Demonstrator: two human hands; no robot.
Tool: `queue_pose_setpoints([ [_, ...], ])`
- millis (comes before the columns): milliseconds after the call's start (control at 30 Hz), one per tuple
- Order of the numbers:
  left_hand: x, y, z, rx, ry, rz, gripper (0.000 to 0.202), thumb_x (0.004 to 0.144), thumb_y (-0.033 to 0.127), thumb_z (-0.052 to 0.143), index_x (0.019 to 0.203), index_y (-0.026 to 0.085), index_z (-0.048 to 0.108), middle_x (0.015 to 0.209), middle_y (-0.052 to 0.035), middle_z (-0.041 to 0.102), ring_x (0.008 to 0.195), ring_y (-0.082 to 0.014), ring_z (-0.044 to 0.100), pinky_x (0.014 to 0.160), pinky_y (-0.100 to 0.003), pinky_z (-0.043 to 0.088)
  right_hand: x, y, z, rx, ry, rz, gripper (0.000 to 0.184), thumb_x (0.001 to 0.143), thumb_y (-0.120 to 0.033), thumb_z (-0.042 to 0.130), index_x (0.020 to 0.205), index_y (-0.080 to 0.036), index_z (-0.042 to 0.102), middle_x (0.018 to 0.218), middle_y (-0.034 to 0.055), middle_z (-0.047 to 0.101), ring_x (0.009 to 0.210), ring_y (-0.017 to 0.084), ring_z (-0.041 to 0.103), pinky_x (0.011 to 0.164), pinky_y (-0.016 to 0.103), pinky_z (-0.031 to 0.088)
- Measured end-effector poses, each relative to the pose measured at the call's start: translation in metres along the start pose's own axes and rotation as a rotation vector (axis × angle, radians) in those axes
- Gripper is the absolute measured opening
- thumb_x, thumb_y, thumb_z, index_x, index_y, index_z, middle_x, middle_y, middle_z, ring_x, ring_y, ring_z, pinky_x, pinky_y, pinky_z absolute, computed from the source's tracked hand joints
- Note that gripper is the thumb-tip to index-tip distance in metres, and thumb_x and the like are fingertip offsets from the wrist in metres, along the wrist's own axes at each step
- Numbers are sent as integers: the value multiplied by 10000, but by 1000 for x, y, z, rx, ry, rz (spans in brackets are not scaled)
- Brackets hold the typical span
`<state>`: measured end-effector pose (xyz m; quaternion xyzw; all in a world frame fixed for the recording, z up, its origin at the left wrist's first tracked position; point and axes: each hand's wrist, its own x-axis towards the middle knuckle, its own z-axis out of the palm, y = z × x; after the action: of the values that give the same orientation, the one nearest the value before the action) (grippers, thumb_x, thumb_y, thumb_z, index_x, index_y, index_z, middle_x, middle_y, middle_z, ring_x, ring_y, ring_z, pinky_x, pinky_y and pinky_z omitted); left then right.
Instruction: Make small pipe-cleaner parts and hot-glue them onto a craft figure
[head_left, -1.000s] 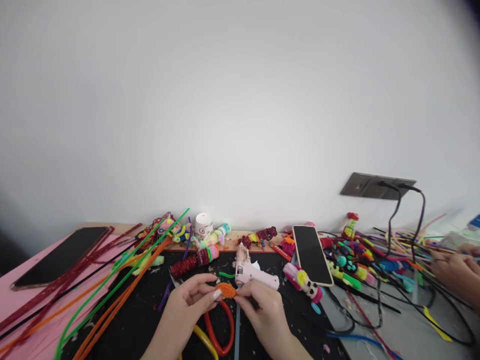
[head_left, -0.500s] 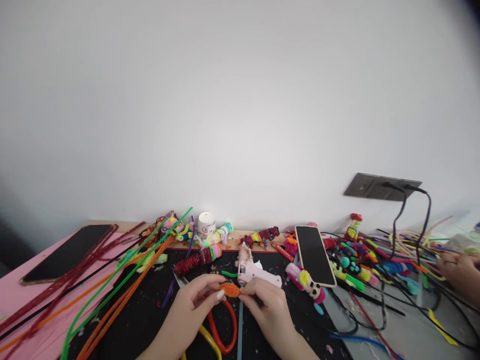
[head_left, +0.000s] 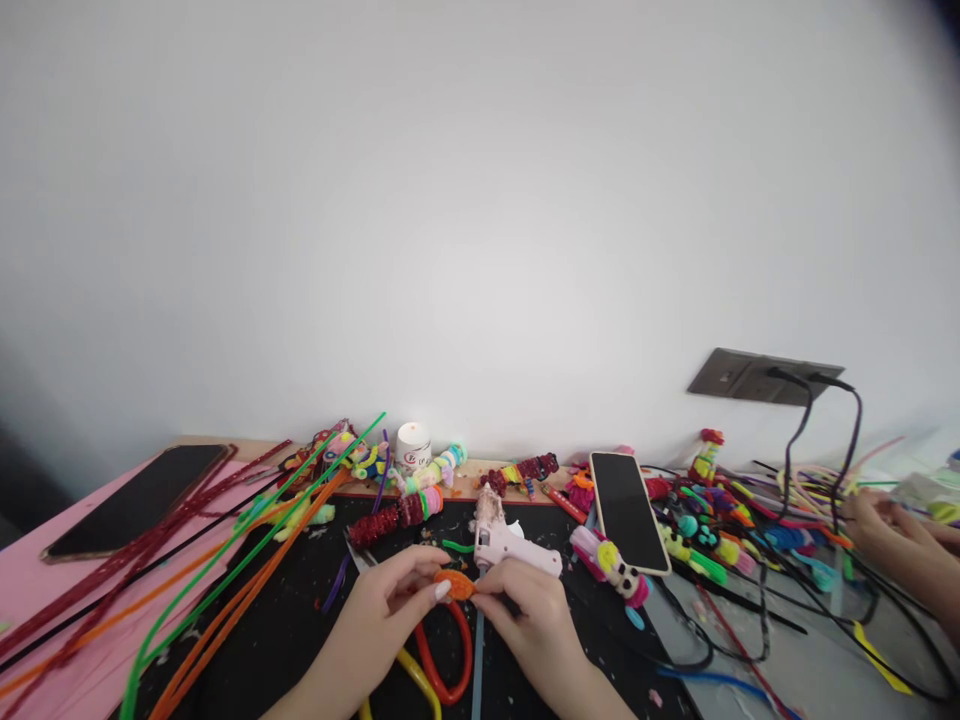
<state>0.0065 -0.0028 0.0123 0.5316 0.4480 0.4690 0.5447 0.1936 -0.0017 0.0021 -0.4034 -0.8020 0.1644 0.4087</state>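
Low in the middle of the view, the left hand (head_left: pixel 379 618) and right hand (head_left: pixel 534 625) meet over a black mat (head_left: pixel 289 625), and between them sits the orange piece (head_left: pixel 454 586), a small fuzzy coil. Each hand pinches one end of it with thumb and fingertips, the other fingers loosely curled, so the piece is held just above the mat. Under the hands lie the scissors (head_left: pixel 444 665), red and yellow handles partly covered by the left wrist, with a pale stick (head_left: pixel 476 672) beside them running to the near edge. Just beyond the right hand is the pink glue gun (head_left: pixel 504 541), very near the knuckles, and a short green bit (head_left: pixel 455 547) lies to its left. Farther left a red glitter roll (head_left: pixel 384 523) rests on the mat, and long green and orange stems (head_left: pixel 244 570) slant across the mat's left side onto a pink sheet (head_left: pixel 64 650), where a dark phone (head_left: pixel 139 498) lies. At the far edge stands a white jar (head_left: pixel 413 446) among small bright figures. Right of the gun a second phone (head_left: pixel 628 511) lies face up, with a pink figure (head_left: pixel 611 566) just near of it. Beyond that is a tangle of coloured stems and black cables (head_left: pixel 787 440) that rise to a wall socket (head_left: pixel 765 375). A co-worker's hands (head_left: pixel 896 540) are at the far right, well apart from the person's own.
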Motion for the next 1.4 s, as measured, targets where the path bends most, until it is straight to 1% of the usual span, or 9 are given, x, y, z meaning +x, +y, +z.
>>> queue_pose_setpoints([
  [167, -1, 1, 0, 10, -23, -11, 171, 711, 264, 650, 866, 197, 672, 797, -46, 722, 771, -225, 672, 747, -314, 526, 1, 0, 0, -6, 6, -4, 98, 829, -210, 595, 754, -182, 652, 666, 22, 647, 602, 151, 593, 568, 230, 460],
  [367, -4, -3, -1, 61, -55, 38, 122, 759, 244, 612, 861, 202, 662, 808, -39, 707, 780, -212, 652, 745, -294, 513, 1, -1, -1, -5, 12, 7, 78, 817, -178, 604, 752, -176, 647, 675, 24, 647, 612, 152, 596, 579, 228, 456],
  [600, -2, -3, -1, 57, -66, 45, 81, 775, 240, 598, 827, 200, 646, 777, -29, 692, 751, -200, 644, 725, -284, 507, 0, -3, 0, -4, 34, 11, 91, 820, -185, 595, 742, -182, 642, 664, 18, 638, 604, 147, 592, 574, 221, 455],
  [800, -2, -3, -1, 22, -73, 24, 129, 773, 236, 605, 896, 208, 630, 785, -20, 682, 763, -197, 649, 744, -289, 508, 1, -2, 0, 1, 51, -4, 104, 834, -193, 575, 754, -182, 641, 676, 27, 642, 620, 154, 600, 584, 225, 461],
  [900, -2, -1, -1, 39, -84, 29, 99, 779, 238, 597, 859, 197, 638, 798, -31, 684, 767, -200, 644, 745, -293, 507, 0, -2, 0, -4, 52, -7, 96, 831, -178, 579, 758, -182, 641, 674, 25, 640, 619, 152, 599, 585, 222, 457],
  [1067, -3, 1, -1, 43, -103, 32, 75, 781, 232, 597, 833, 196, 637, 766, -21, 681, 745, -191, 637, 728, -278, 500, -1, -1, 0, 12, 44, -5, 82, 818, -146, 593, 759, -178, 640, 686, 24, 641, 628, 149, 598, 600, 219, 454],
  [1233, -4, 0, -1, 19, -98, 13, 63, 775, 234, 605, 812, 198, 641, 759, -19, 684, 736, -189, 639, 726, -277, 498, 2, -3, -2, 35, 16, 25, 63, 784, -114, 627, 792, -177, 634, 710, 21, 631, 640, 150, 582, 602, 221, 449],
  [1400, -4, 4, 0, -5, -86, 3, 56, 756, 238, 627, 780, 190, 644, 715, -12, 677, 695, -177, 631, 699, -269, 498, 4, -9, -4, 100, -15, 1, 200, 754, -76, 649, 921, -184, 622, 805, 32, 632, 720, 161, 581, 665, 227, 468],
])
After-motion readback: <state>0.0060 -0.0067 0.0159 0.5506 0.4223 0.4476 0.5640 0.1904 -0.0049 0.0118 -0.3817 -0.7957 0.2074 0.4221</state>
